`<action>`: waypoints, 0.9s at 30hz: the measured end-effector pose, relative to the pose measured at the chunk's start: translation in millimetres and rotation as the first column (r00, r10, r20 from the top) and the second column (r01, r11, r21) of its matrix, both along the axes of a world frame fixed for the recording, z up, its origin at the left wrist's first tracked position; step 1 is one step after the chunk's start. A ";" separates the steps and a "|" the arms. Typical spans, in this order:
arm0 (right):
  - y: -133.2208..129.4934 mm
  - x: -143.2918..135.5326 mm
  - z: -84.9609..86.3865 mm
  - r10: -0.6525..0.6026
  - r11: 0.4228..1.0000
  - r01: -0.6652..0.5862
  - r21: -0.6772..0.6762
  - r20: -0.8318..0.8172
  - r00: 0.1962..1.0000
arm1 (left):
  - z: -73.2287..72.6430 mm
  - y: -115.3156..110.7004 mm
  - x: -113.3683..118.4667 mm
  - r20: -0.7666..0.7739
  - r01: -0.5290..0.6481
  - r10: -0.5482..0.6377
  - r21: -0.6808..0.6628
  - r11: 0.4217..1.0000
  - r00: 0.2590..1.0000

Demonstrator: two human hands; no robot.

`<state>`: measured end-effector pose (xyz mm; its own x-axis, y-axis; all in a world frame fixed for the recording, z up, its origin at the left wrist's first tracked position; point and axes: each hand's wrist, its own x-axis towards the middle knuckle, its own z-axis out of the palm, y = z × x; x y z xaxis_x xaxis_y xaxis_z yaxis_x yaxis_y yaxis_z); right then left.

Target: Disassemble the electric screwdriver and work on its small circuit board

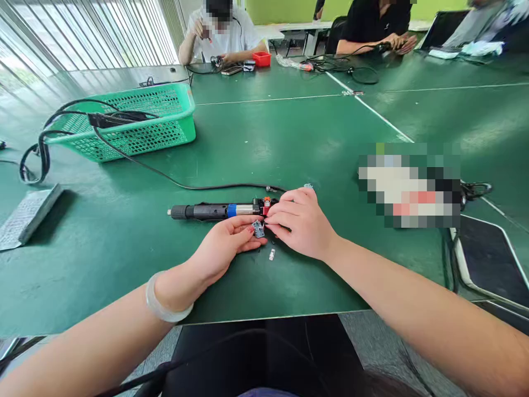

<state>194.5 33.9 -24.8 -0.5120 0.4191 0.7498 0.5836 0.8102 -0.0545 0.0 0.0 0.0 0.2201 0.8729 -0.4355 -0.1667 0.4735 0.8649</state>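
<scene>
My left hand [228,242] pinches a small grey-blue part [258,229] with fine detail between thumb and fingers, above the green table. My right hand [303,223] is brought close beside it, fingertips together near the part's right edge. Whatever those fingertips hold is hidden. Just beyond both hands lies a black electric screwdriver [210,212] with a blue ring and silver section, pointing left. A small red-and-black piece [266,205] sits at its right end, partly covered by my right hand. Below my fingers a tiny white piece [271,254] rests on the table.
A green plastic basket [144,135] holding black cables stands at the left. From it a cable [206,187] runs to my right hand. A grey block [28,218] lies far left, a phone-like device [490,259] at the right. Two people [243,33] work across the table.
</scene>
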 end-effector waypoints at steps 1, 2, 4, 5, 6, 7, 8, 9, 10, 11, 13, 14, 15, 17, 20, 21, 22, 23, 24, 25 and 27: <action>0.1 -0.7 -0.1 -0.004 1.000 0.004 -0.002 0.001 1.000 | 0.9 0.7 0.9 0.003 0.005 -0.005 -0.008 1.000 1.000; 0.2 -1.4 -0.3 -0.007 1.000 0.007 -0.005 0.003 1.000 | 1.7 1.3 1.6 0.006 0.010 -0.010 -0.014 1.000 1.000; 0.3 -2.0 -0.8 -0.008 1.000 0.008 -0.010 0.006 1.000 | 2.3 2.2 2.8 0.009 0.016 -0.016 -0.021 1.000 1.000; 0.4 -2.0 -1.1 -0.006 1.000 0.006 -0.015 0.009 1.000 | 2.1 2.5 3.1 0.010 0.019 -0.019 -0.021 1.000 1.000; 0.4 -1.8 -1.5 -0.001 1.000 0.002 -0.018 0.011 1.000 | 1.6 2.7 3.3 0.011 0.020 -0.020 -0.020 1.000 1.000; 0.4 -1.5 -2.0 0.004 1.000 -0.003 -0.019 0.011 1.000 | 0.8 2.8 3.3 0.011 0.019 -0.019 -0.018 1.000 1.000; 0.4 -1.1 -2.3 0.007 1.000 -0.006 -0.018 0.010 1.000 | 0.0 2.9 3.3 0.010 0.018 -0.018 -0.018 1.000 1.000; 0.4 -0.8 -2.6 0.008 1.000 -0.007 -0.016 0.009 1.000 | -0.8 3.0 3.1 0.010 0.017 -0.017 -0.017 1.000 1.000; 0.4 -0.6 -2.8 0.006 1.000 -0.006 -0.015 0.007 1.000 | -1.5 3.1 2.9 0.010 0.018 -0.018 -0.018 1.000 1.000; 0.3 -0.6 -2.8 0.004 1.000 -0.004 -0.013 0.007 1.000 | -1.9 3.1 2.7 0.011 0.022 -0.022 -0.020 1.000 1.000; 0.3 -0.9 -2.6 0.002 1.000 -0.002 -0.009 0.005 1.000 | -1.8 3.3 2.4 0.015 0.026 -0.025 -0.021 0.999 1.000; 0.2 -1.2 -2.4 0.002 1.000 -0.002 -0.005 0.004 1.000 | -1.5 3.4 2.4 0.017 0.025 -0.024 -0.021 0.999 1.000; 0.1 -1.5 -2.2 0.003 1.000 -0.003 -0.001 0.003 1.000 | -1.0 3.4 2.3 0.018 0.021 -0.021 -0.022 1.000 1.000; -0.2 -2.0 -1.9 0.004 1.000 -0.004 0.002 0.001 1.000 | -0.5 3.3 2.0 0.020 0.014 -0.014 -0.025 1.000 1.000; -0.8 -2.0 -2.1 0.001 1.000 -0.001 -0.011 0.008 1.000 | -1.9 2.9 0.9 0.032 0.021 -0.021 -0.024 0.999 0.999; -0.9 -1.7 -2.1 0.001 1.000 0.000 -0.020 0.015 1.000 | -2.9 2.8 0.5 0.035 0.027 -0.026 -0.020 0.999 0.999; -1.1 -1.5 -2.0 0.001 1.000 0.000 -0.027 0.023 1.000 | -3.8 2.8 0.2 0.036 0.028 -0.028 -0.011 1.000 0.999; -1.3 -1.2 -1.9 0.001 0.999 0.001 -0.035 0.033 0.999 | -4.7 2.8 0.0 0.034 0.027 -0.027 -0.001 1.000 0.999; -1.4 -1.1 -1.6 0.000 0.999 0.002 -0.039 0.042 0.999 | -5.2 2.8 0.1 0.027 0.025 -0.025 0.010 1.000 0.999; -1.5 -1.1 -1.2 -0.002 0.999 0.004 -0.042 0.053 0.999 | -5.4 2.7 0.4 0.018 0.021 -0.022 0.022 1.000 1.000; -1.6 -1.4 -0.6 -0.012 0.999 0.015 -0.044 0.076 0.997 | -4.7 2.2 1.5 -0.010 0.019 -0.019 0.043 0.999 1.000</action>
<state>193.1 32.2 -25.4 -0.5604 0.4589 0.6894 0.5985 0.7998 -0.0459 1.5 2.2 -4.7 0.2325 0.8866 -0.3999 -0.1496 0.4389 0.8860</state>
